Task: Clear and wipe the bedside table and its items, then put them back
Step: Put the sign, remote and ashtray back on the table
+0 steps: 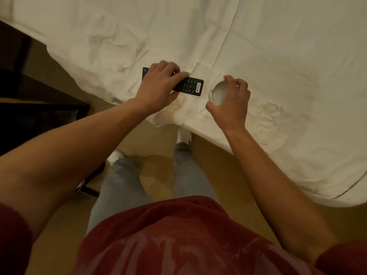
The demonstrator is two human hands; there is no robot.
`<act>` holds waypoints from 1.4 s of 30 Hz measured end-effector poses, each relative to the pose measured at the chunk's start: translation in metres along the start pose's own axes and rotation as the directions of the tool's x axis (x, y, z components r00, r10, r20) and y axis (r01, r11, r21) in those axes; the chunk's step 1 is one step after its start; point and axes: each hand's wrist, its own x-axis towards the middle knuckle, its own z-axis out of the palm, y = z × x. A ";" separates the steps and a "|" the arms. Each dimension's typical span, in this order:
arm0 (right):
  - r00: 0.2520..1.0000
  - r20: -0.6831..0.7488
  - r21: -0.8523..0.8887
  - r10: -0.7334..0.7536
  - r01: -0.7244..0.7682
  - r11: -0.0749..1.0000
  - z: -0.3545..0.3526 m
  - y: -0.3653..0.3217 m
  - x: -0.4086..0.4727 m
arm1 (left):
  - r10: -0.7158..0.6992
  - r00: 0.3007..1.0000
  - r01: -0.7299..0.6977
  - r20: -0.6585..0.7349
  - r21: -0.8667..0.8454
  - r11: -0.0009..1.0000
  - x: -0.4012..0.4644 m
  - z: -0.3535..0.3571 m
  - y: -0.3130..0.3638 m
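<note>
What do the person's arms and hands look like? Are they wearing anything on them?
Both forearms are bare. Dark red sleeves cover only the upper arms, matching the red top with faded pale print. The left hand and right hand wear no gloves, and no watch or bracelet shows on either wrist.

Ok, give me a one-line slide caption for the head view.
Left hand holds the black remote and right hand grips a round white dish on the white bed sheet.
</note>
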 end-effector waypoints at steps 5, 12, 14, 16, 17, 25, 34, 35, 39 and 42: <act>0.996 0.029 -0.052 -0.081 0.083 0.995 0.018 -0.043 -0.001 | -0.037 0.998 0.038 -0.049 0.023 0.999 -0.028 -0.018 -0.036; 0.973 0.114 -0.032 -0.198 0.203 0.979 0.060 -0.115 -0.018 | -0.084 0.992 0.090 -0.096 0.068 0.994 -0.087 -0.041 -0.107; 0.965 0.134 -0.030 -0.225 0.231 0.972 0.074 -0.134 -0.024 | -0.076 0.992 0.084 -0.097 0.080 0.993 -0.105 -0.045 -0.129; 0.957 0.146 -0.041 -0.250 0.259 0.965 0.088 -0.154 -0.032 | -0.064 0.993 0.073 -0.101 0.087 0.993 -0.123 -0.048 -0.151; 0.953 0.148 -0.045 -0.264 0.274 0.961 0.096 -0.165 -0.037 | -0.063 0.993 0.073 -0.103 0.090 0.993 -0.133 -0.050 -0.163; 0.930 0.156 -0.053 -0.332 0.344 0.938 0.180 -0.261 -0.088 | -0.089 0.993 0.098 -0.077 0.134 0.986 -0.223 -0.071 -0.260; 0.879 0.183 -0.045 -0.440 0.454 0.890 0.264 -0.383 -0.139 | -0.193 0.979 0.201 -0.067 0.149 0.968 -0.342 -0.121 -0.377; 0.871 0.193 -0.042 -0.452 0.467 0.883 0.272 -0.396 -0.143 | -0.212 0.975 0.221 -0.071 0.154 0.963 -0.355 -0.126 -0.389; 0.824 0.228 -0.004 -0.518 0.533 0.846 0.301 -0.446 -0.151 | -0.286 0.956 0.292 -0.062 0.173 0.941 -0.391 -0.140 -0.433; 0.769 0.264 0.016 -0.582 0.600 0.800 0.323 -0.483 -0.148 | -0.364 0.927 0.374 -0.086 0.190 0.908 -0.409 -0.144 -0.470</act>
